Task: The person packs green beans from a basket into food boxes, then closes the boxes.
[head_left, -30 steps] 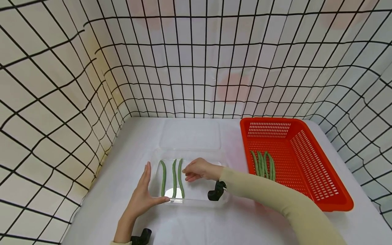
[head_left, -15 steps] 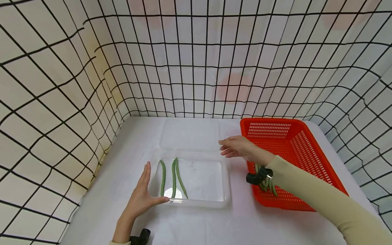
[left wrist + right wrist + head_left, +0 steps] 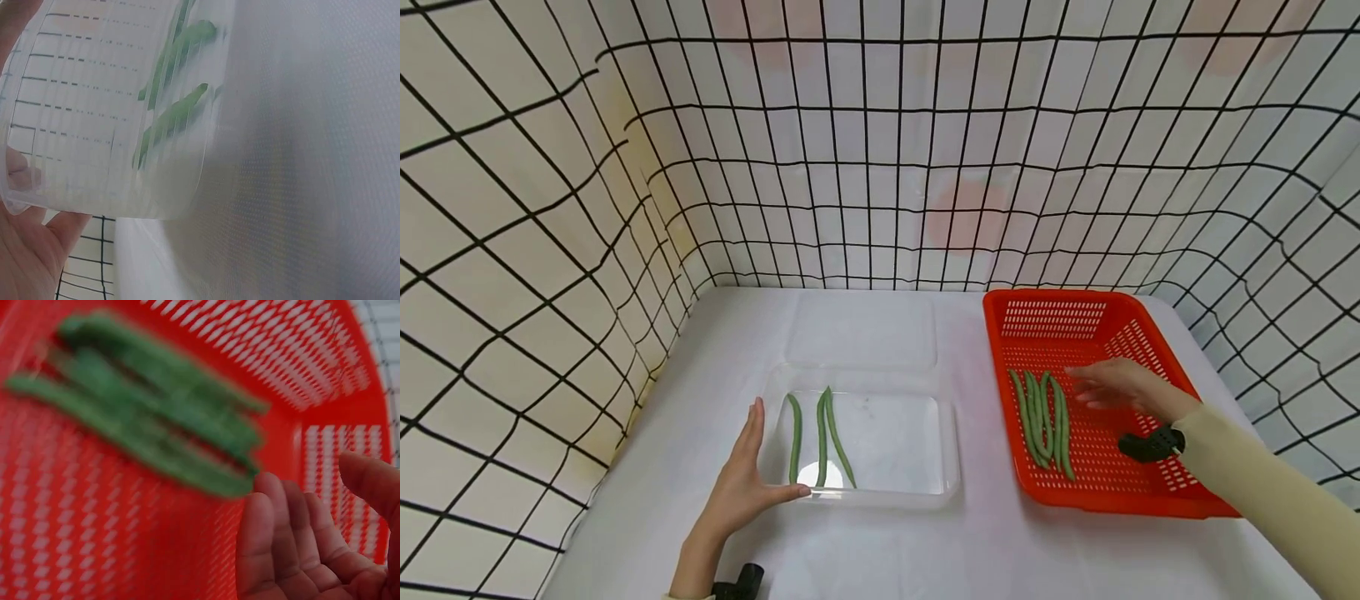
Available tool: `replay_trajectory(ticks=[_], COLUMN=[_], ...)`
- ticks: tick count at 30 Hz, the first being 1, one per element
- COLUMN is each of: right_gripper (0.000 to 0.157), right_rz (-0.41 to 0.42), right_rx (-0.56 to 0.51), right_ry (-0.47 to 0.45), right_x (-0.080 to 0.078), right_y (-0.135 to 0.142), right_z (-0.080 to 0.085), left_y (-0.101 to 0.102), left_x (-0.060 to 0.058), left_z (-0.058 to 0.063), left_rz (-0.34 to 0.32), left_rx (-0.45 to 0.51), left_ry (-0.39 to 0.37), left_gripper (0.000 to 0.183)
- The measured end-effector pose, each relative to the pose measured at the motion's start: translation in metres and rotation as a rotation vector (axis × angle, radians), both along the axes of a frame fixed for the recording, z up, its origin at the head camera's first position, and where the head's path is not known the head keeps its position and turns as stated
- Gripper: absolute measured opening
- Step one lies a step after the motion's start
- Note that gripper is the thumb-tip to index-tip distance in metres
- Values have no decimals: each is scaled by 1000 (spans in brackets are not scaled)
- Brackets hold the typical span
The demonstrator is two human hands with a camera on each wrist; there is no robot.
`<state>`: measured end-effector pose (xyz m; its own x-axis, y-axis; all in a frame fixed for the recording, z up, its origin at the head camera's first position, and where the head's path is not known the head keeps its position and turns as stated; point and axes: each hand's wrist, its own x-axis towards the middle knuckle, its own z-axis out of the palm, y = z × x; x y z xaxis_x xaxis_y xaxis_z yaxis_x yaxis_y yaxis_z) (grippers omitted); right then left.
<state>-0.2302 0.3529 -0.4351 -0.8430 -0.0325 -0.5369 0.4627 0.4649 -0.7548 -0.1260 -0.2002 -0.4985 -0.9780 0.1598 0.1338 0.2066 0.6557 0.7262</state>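
Note:
A transparent plastic container holds three green beans; two of them meet at their far ends, the third lies apart at the left. My left hand rests on its near left corner, fingers straight along the left side and thumb along the front rim. Through the wall in the left wrist view, the beans look blurred. Over the red basket, my right hand has loosely extended fingers with nothing between them. Several green beans lie side by side at the basket's left, just beyond the fingertips in the right wrist view.
A flat transparent lid-like sheet lies behind the container on the white tablecloth. Black wire grid encloses the table at the back and both sides.
My right hand has left the container and moved right, into the space over the red basket. The rightmost bean in the container now slants. My left hand has stayed at the corner.

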Motion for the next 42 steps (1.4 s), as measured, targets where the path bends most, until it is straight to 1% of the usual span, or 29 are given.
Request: replay_trajectory(ticks=[4,7,9,13,18,26,31,34,39,42], right_gripper=[60,57,54,43,33,30,29,30,33,34], right_rz=[18,1,5,25,28,-13,-41,-60,-106,-106], right_rx=[1,0,5,0,-24,-12,-32,-57,-127,-195], right_ry=[-33,-52,-69,-101,-121,-133,-151,-136,-88,-65], right_x=[7,10,13,19,23,19,18,19,17,15], right_y=[18,25,27,22,5,-17,-19,-17,-9,-10], right_z=[-15,-22,-27,-35,-39,-41,-43,-41,-33,-20], left_y=[0,0,0,-1,0,-1,-1,0,0,0], left_x=[1,0,0,0,1,0,0,1,2,3], left_z=[1,1,1,2,3,2,2,3,2,3], left_rz=[5,3,3,0,3,4,-1,1,9,6], left_rx=[2,1,9,17,10,2,13,22,31,34], left_ry=[-6,-6,-9,-9,-9,14,0,-12,-26,-26], left_gripper=[139,139,138,138,138,138,138,137,137,137])
